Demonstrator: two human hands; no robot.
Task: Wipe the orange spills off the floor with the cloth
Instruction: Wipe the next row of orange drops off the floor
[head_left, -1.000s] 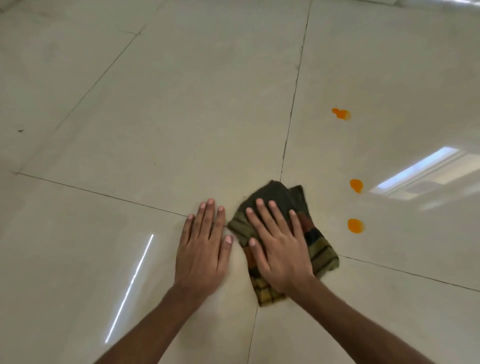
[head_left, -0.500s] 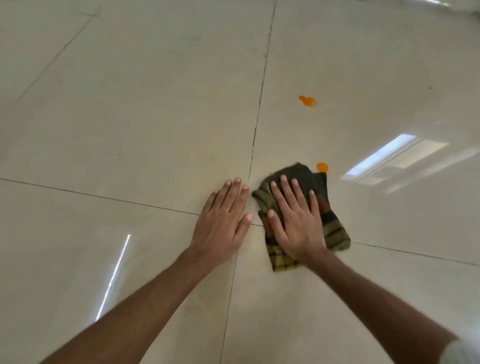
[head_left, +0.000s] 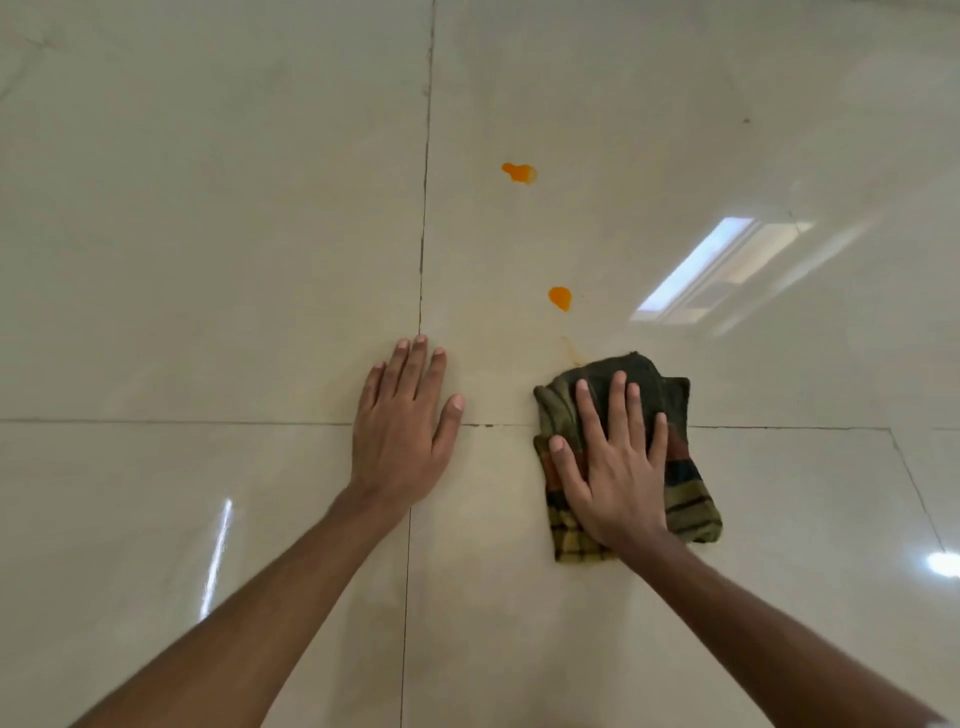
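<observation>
A person kneels over the glossy cream tiled floor (head_left: 208, 260). Their right hand (head_left: 613, 467) presses flat, fingers spread, on a folded dark plaid cloth (head_left: 691, 499), likely for wiping pressure. The left hand (head_left: 400, 436) lies flat on bare tile, fingers nearly together, seemingly bracing. Two orange spills, near (head_left: 560, 298) and far (head_left: 518, 172), lie beyond the right fingertips.
</observation>
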